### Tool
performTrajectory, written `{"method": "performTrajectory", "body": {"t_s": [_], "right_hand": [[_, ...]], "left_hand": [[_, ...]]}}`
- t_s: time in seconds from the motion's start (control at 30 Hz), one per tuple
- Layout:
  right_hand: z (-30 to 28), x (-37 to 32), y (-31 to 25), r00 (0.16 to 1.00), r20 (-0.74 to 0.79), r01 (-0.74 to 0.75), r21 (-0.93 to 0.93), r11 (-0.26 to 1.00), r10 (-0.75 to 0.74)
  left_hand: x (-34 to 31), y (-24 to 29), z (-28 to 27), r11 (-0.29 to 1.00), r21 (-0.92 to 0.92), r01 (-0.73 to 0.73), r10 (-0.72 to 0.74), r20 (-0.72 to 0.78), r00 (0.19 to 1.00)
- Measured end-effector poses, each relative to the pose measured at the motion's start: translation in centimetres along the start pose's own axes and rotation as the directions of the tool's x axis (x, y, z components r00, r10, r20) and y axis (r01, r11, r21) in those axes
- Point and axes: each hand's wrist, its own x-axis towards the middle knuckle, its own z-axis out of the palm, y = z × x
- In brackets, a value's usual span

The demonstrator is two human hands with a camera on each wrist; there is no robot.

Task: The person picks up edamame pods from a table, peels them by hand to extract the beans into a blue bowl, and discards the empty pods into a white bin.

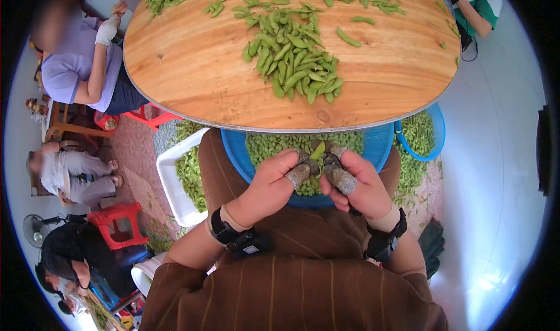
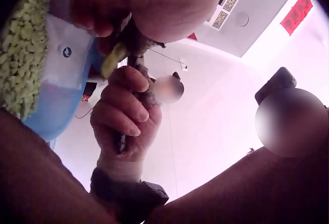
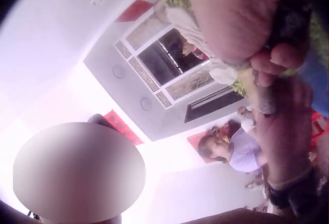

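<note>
Over a blue basin (image 1: 228,150) in the lap, my two hands meet at a green soybean pod (image 1: 318,151). My left hand (image 1: 271,176) pinches the pod between thumb and finger, which wear grey wrappings. My right hand (image 1: 361,182), wrapped likewise at thumb and finger, is right beside the pod. Its other fingers curl round a dark slim tool (image 2: 122,144), whose end shows below them in the left wrist view; I cannot tell its kind. Green pods or beans (image 1: 271,144) fill the basin beneath the hands.
A round wooden table (image 1: 186,57) with a heap of pods (image 1: 297,62) overhangs the basin. A white tub (image 1: 169,182) of pods stands left, a blue basket (image 1: 437,135) right. Several people sit around, one in a lilac shirt (image 1: 67,77). Red stools (image 1: 119,223) stand at left.
</note>
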Motion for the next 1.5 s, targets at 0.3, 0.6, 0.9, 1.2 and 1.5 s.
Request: {"method": "performTrajectory", "body": {"t_s": [0.3, 0.6, 0.9, 1.2, 1.5], "right_hand": [[0.3, 0.3, 0.3, 0.999, 0.009, -0.042, 0.064, 0.997, 0.042], [0.0, 0.8, 0.8, 0.996, -0.022, -0.079, 0.083, 0.993, 0.081], [0.5, 0.5, -0.3, 0.982, 0.013, -0.189, 0.177, 0.966, 0.190], [0.6, 1.2, 1.2, 0.995, -0.058, -0.084, 0.034, 0.996, 0.086], [-0.8, 1.7, 3.1, 0.923, -0.192, 0.142, -0.637, 0.758, -0.334]], "left_hand": [[-0.2, -0.2, -0.5, 0.999, 0.002, 0.032, -0.032, -0.009, 0.999], [-0.1, -0.6, -1.7, 0.784, 0.582, -0.215, 0.184, 0.113, 0.976], [0.0, 0.9, -1.8, 0.713, -0.498, 0.493, -0.380, 0.317, 0.869], [-0.1, 1.1, -2.3, 0.958, 0.029, 0.286, -0.287, 0.084, 0.954], [-0.3, 0.3, -1.9, 0.925, -0.038, 0.377, -0.373, 0.088, 0.924]]}}
